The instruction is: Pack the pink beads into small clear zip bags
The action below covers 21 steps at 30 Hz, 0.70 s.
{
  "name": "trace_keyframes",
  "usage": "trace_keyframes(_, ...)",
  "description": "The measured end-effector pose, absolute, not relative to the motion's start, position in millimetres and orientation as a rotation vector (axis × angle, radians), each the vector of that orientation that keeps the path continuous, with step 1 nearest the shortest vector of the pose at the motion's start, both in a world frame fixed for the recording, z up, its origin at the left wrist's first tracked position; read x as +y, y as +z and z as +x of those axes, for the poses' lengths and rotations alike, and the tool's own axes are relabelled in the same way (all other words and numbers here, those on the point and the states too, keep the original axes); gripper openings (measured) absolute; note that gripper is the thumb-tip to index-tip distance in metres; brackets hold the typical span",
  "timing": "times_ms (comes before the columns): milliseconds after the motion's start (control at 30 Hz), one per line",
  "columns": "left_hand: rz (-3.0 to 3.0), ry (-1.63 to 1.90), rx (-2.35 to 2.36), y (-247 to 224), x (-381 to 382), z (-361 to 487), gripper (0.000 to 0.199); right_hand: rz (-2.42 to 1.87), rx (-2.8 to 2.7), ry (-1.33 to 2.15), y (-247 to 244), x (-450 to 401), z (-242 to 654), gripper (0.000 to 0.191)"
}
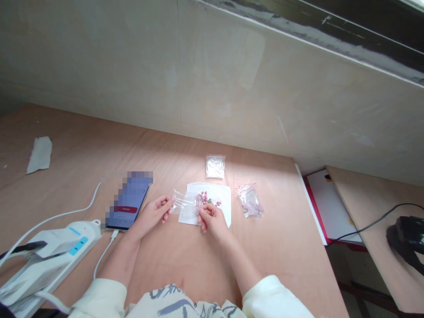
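Between my two hands a small clear plastic bag point(182, 202) is stretched out. My left hand point(157, 210) pinches its left end, and my right hand point(211, 218) pinches its right end over a white paper sheet point(224, 198). Small pink beads or buds with bits of green point(203, 196) lie around the middle of the sheet, just beyond my right fingertips; some show near the bag's end. Behind the sheet lies a small bag with whitish contents point(215, 167). To the right is a clear bag with pink pieces in it point(251, 201).
A lit phone point(129, 201) with a cable lies left of my left hand. A white power strip point(49, 260) fills the near left. A paper scrap point(40, 154) lies far left. A wall rises behind; another table point(391, 221) stands right.
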<state>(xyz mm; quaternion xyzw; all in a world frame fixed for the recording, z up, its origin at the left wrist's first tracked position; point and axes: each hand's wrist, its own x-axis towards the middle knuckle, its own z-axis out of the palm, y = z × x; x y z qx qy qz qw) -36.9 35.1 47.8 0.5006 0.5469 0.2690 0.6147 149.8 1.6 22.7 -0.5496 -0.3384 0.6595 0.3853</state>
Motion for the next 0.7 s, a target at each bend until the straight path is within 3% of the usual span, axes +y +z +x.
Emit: trace_keyframes(700,1.417,0.593,1.277,84.5,37.5,-17.3,0.025,-1.305,-0.647,1.801,35.5,4.5,156.1,0.028)
